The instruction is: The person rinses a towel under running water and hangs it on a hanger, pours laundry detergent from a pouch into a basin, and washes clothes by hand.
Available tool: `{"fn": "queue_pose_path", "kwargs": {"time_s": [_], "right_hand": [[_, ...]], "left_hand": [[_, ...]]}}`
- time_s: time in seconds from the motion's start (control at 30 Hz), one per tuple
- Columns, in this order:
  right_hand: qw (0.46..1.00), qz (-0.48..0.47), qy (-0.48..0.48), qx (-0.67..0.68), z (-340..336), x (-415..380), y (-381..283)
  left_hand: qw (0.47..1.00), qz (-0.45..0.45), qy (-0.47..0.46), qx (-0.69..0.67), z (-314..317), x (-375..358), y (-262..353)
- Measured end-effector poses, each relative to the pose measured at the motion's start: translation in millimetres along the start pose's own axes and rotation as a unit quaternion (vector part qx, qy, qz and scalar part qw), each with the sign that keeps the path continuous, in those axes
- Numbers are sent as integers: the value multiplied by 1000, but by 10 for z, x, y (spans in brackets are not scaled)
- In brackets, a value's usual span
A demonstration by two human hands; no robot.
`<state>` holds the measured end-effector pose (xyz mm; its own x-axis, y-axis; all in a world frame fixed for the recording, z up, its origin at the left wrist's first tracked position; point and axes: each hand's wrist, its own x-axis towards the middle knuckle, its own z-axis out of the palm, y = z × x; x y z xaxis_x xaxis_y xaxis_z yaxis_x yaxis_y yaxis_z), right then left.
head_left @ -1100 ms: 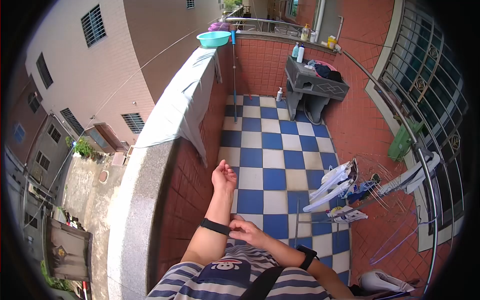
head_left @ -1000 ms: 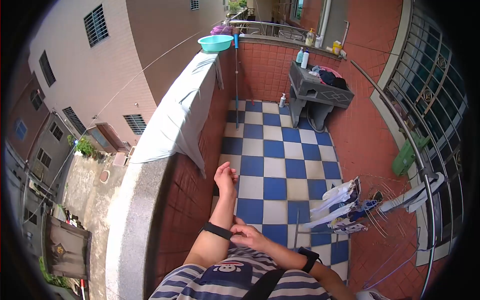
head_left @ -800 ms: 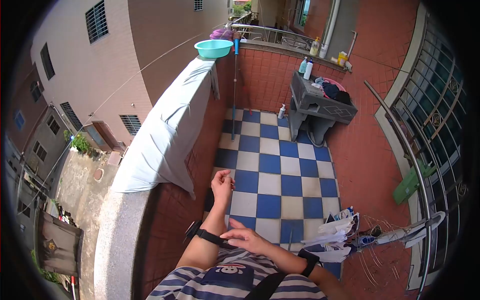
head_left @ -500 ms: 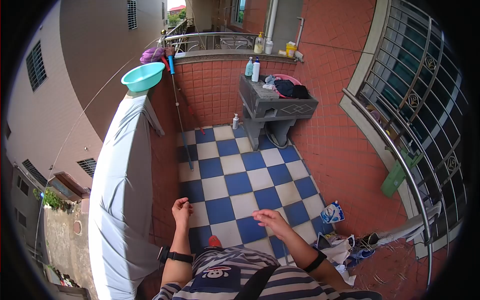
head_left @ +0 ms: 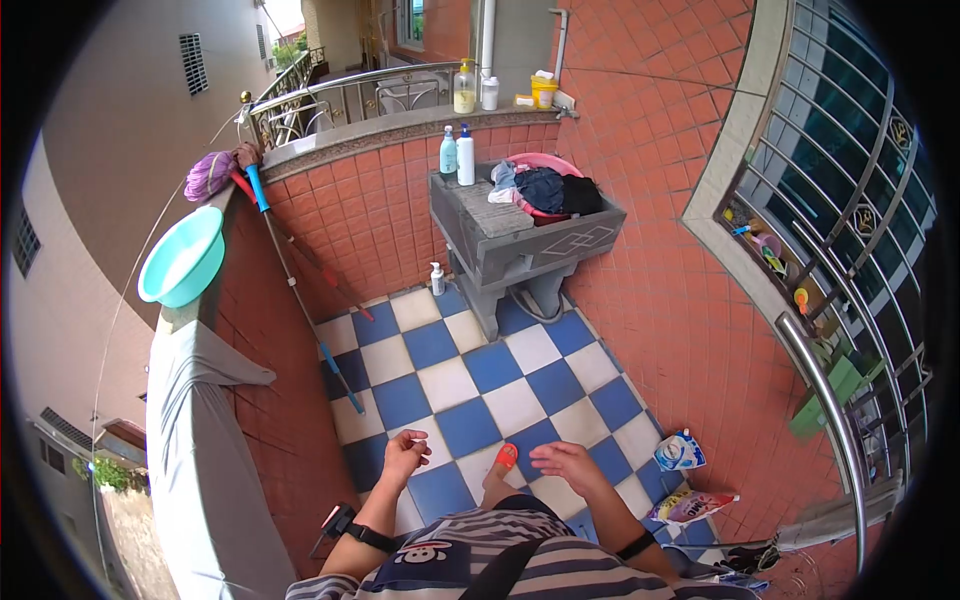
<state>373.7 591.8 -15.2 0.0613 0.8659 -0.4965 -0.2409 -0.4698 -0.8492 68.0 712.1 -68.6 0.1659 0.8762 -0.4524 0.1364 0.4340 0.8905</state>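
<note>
My left hand [head_left: 404, 456] hangs in front of my striped shirt [head_left: 470, 548], its fingers loosely curled and slightly apart with nothing in them. My right hand [head_left: 568, 466] is held out opposite it, fingers stretched and empty. Both are above the blue and white tiled floor [head_left: 447, 384], touching nothing. Between them, lower down, one foot in an orange slipper [head_left: 507, 457] steps forward. Farther ahead stands a grey stone wash sink [head_left: 545, 247]. On it a pink basin [head_left: 549, 163] holds dark and light clothes [head_left: 540, 188], beside two pump bottles [head_left: 465, 157].
A turquoise basin [head_left: 185, 258] sits on the left wall, near a purple mop head [head_left: 209, 177] and long poles [head_left: 290, 280]. Detergent bags [head_left: 680, 452] lie at the right wall. A white pump bottle [head_left: 437, 279] stands on the floor. Metal window bars [head_left: 850, 250] line the right.
My view has moved forward and turned slightly, so the sink appears nearer. The slippered foot has come further out ahead. Both hands stay empty before my body.
</note>
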Motion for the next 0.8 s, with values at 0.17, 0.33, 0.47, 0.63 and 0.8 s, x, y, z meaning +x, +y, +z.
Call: {"fn": "queue_pose_path", "kwargs": {"time_s": [0.17, 0.33, 0.47, 0.63, 0.8], "right_hand": [[999, -28, 20, 10, -485, 1045, -956], [995, -82, 39, 34, -926, 1916, -1843], [992, -106, 52, 45, -1121, 2511, -2376], [990, -119, 71, 21, -1519, 3205, -2943], [968, -152, 188, 58, -1955, 3732, -3572]], "left_hand": [[997, -12, 71, -19, 181, 799, 451], [997, -19, 46, -58, 688, 1492, 827], [997, -52, 35, -50, 923, 2020, 1035], [991, -53, 107, -66, 862, 3031, 1272], [988, 21, 148, -39, 878, 4547, 2015]]}}
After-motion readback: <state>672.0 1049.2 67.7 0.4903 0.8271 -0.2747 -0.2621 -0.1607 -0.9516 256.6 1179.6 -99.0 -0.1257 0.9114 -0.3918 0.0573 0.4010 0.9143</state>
